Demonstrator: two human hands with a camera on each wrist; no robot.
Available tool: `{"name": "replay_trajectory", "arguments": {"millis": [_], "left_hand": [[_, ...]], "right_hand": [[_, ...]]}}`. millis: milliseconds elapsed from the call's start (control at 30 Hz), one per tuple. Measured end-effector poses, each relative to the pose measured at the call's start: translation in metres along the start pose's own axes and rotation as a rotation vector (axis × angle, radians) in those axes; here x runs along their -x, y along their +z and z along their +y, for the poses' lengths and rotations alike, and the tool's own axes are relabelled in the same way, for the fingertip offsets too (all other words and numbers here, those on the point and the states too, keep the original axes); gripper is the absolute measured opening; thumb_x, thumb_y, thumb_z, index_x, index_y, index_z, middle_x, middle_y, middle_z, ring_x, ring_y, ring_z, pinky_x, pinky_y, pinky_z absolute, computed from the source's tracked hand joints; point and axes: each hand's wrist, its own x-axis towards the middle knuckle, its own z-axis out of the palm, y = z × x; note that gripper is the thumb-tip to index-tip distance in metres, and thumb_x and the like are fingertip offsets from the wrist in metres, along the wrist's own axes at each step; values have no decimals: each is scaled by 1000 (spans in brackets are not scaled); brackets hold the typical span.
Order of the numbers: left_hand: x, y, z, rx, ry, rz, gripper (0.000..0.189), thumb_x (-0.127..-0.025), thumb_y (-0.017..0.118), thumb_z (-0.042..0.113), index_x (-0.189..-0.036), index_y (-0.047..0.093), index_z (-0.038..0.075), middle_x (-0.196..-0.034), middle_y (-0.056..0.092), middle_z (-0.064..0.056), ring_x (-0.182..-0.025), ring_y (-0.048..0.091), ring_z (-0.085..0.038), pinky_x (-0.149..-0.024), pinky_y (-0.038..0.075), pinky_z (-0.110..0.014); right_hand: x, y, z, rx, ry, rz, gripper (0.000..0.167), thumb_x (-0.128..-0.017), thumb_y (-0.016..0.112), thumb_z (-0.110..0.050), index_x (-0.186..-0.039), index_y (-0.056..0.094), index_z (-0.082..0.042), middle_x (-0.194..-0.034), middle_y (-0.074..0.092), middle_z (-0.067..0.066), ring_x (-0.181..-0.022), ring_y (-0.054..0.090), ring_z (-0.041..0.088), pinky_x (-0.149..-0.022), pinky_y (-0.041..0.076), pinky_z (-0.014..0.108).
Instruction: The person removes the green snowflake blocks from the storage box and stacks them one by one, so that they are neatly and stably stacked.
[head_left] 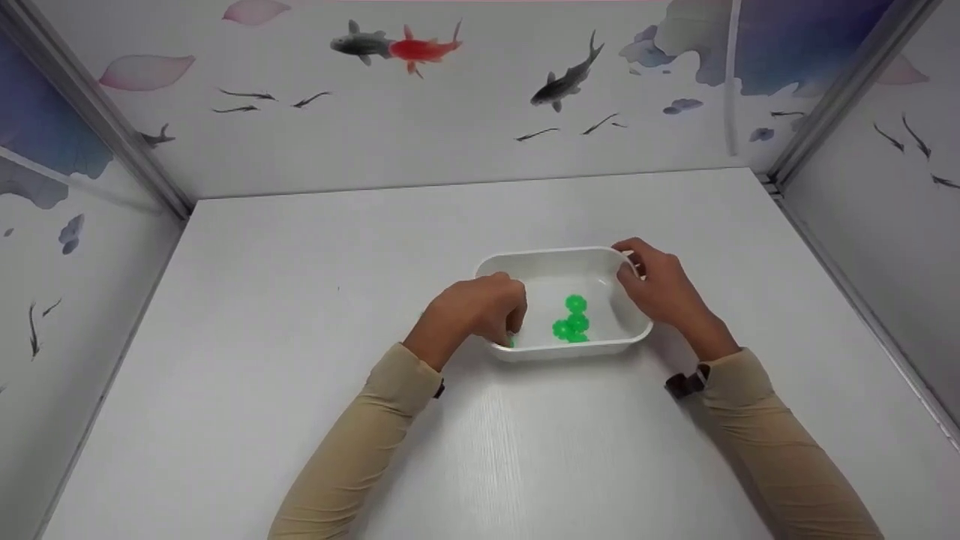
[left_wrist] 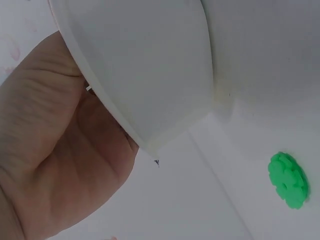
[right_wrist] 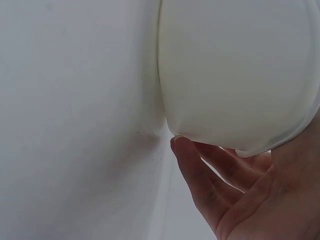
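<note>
A white plastic tray with rounded corners stands on the table. My right hand grips its right end, thumb over the rim; the right wrist view shows fingers against the outer wall. My left hand reaches over the left end, fingers bent down inside, and pinches a green flower-shaped piece, mostly hidden by the fingers. Several more green flower-shaped pieces lie in a cluster in the middle of the tray. Another green flower-shaped piece lies outside the tray in the left wrist view.
The white table is bounded by upright panels at the back and both sides, printed with fish and petals. Dark wrist straps show at the sleeve cuffs.
</note>
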Motion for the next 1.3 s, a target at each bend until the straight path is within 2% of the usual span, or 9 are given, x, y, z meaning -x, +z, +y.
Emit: {"name": "replay_trajectory", "arguments": {"millis": [100,233,333,533,600,733,900,1100,1300], "left_hand": [[-3,1,2,-14,-21,-1,8,-88,90,15,-93,84,16,-97,69,-1,-91,58,-15,-65,51,-31],[-5,1,2,-5,-37,2,11,-86,92,16,-88,81,16,-94,68,-1,-86,57,-15,-62,47,-31],[-5,3,1,14,-34,18,13,-86,93,18,-91,81,16,-96,68,-1,-89,57,-15,-65,49,-31],[-2,3,-1,34,2,73,15,-92,87,17,-106,83,13,-101,73,-1,-95,60,-15,-78,56,-32],[1,1,0,15,-5,82,19,-91,89,19,-108,83,13,-102,74,-2,-94,61,-16,-81,58,-34],[5,-3,5,-81,-40,85,28,-85,95,24,-109,84,14,-104,74,-2,-94,63,-17,-87,61,-36],[5,-3,9,-176,-76,62,22,-86,94,20,-105,84,15,-104,75,-4,-89,61,-17,-88,62,-37],[-1,-2,10,-205,-101,36,18,-87,92,19,-103,83,16,-102,75,-3,-85,56,-17,-86,60,-35],[-1,1,11,-211,-76,45,12,-90,89,19,-100,83,15,-95,78,-2,-79,54,-16,-74,53,-31]], "right_hand": [[-1,0,0,-5,0,-1,40,-110,49,-20,-148,58,-10,-128,72,22,-104,63,33,-83,53,41],[-1,1,1,-7,0,0,40,-110,49,-19,-148,58,-10,-129,71,22,-105,63,33,-84,53,41],[-1,1,1,-8,4,-2,40,-110,48,-19,-148,58,-10,-130,71,22,-105,64,33,-85,54,42],[0,0,0,-9,2,-7,40,-111,49,-19,-148,58,-10,-129,72,22,-104,63,32,-84,53,42],[0,-1,0,-12,-5,-5,40,-110,49,-19,-148,58,-9,-128,72,22,-103,64,33,-83,53,42],[0,-3,0,-13,-15,2,40,-110,48,-18,-147,59,-9,-127,73,23,-104,66,34,-84,54,44],[1,-3,-1,-16,-7,-2,40,-110,48,-19,-148,58,-9,-130,72,24,-106,66,35,-86,55,46],[1,-4,-3,-15,10,-19,42,-111,48,-21,-150,57,-10,-133,71,24,-109,66,35,-87,56,46],[1,-3,-4,-6,21,-24,41,-111,48,-20,-150,57,-10,-131,72,23,-105,64,33,-85,54,44]]}}
